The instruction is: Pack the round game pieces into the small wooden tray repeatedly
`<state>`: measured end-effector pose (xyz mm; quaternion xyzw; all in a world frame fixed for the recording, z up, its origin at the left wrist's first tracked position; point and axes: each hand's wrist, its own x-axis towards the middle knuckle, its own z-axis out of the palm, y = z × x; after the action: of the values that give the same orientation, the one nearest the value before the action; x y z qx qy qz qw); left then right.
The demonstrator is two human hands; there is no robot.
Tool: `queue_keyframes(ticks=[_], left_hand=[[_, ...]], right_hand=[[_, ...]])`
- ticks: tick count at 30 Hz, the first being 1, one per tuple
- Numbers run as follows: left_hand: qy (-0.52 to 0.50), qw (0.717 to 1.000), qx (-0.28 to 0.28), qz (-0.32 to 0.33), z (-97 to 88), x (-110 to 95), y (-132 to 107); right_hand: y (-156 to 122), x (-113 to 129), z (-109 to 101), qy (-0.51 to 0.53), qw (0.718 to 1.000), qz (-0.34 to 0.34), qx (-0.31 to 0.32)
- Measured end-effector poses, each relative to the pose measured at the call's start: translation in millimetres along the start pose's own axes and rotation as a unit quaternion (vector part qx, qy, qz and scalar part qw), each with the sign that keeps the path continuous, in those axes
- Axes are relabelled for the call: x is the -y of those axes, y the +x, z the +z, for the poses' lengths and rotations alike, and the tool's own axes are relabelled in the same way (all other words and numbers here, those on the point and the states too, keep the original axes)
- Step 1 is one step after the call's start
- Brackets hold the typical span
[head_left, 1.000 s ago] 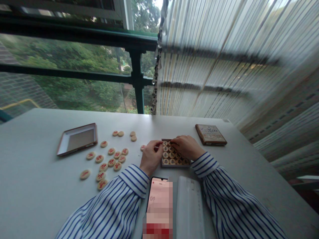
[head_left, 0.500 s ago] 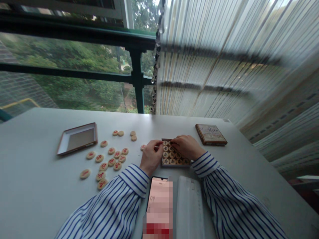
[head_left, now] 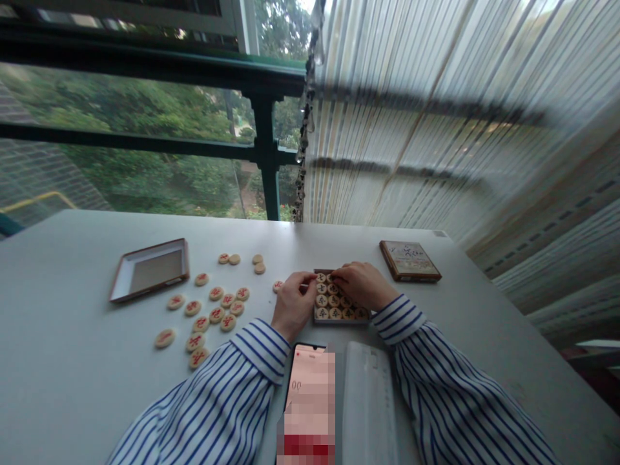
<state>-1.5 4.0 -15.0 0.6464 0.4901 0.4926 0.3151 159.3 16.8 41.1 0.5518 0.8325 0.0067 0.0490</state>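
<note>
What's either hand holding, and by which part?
Can't tell. The left hand has fingertips at the far left corner of the disc box, the right hand is over its far right part; any pinch is hidden or too small to see.

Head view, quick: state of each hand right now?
Left hand: curled at the xiangqi box's left edge; grip can't be told.
Right hand: curled over the black-lettered xiangqi pieces; grip can't be told.

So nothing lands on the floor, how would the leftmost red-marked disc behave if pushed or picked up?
The disc lies flat on a smooth-looking table, so a push would probably slide it. Its round rim suggests it could roll if tipped on edge. It looks thick and solid, so it should likely stay stiff when lifted.
</note>
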Motion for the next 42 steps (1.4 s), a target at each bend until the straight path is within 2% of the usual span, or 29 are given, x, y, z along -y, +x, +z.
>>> queue_keyframes(ticks=[24, 32, 40, 42], left_hand=[[0.010, 1.000, 0.002, 0.000, 0.4, 1.6, 0.5], [0.006, 1.000, 0.008, -0.004, 0.0, 1.0, 0.3], [0.012, 1.000, 0.001, -0.009, 0.0, -0.9, -0.3], [0.005, 1.000, 0.002, -0.010, 0.0, -1.2, -0.2]], right_hand=[[0.5, 0.3, 0.8, -0.002, 1.000, -0.001, 0.001], [1.5, -0.8, 3.7, 0.003, 1.000, -0.010, -0.021], [0.4, -2.7, 0.7, 0.010, 1.000, -0.005, -0.016], [-1.2, -4.9, -3.3, 0.014, 0.999, -0.002, -0.039]])
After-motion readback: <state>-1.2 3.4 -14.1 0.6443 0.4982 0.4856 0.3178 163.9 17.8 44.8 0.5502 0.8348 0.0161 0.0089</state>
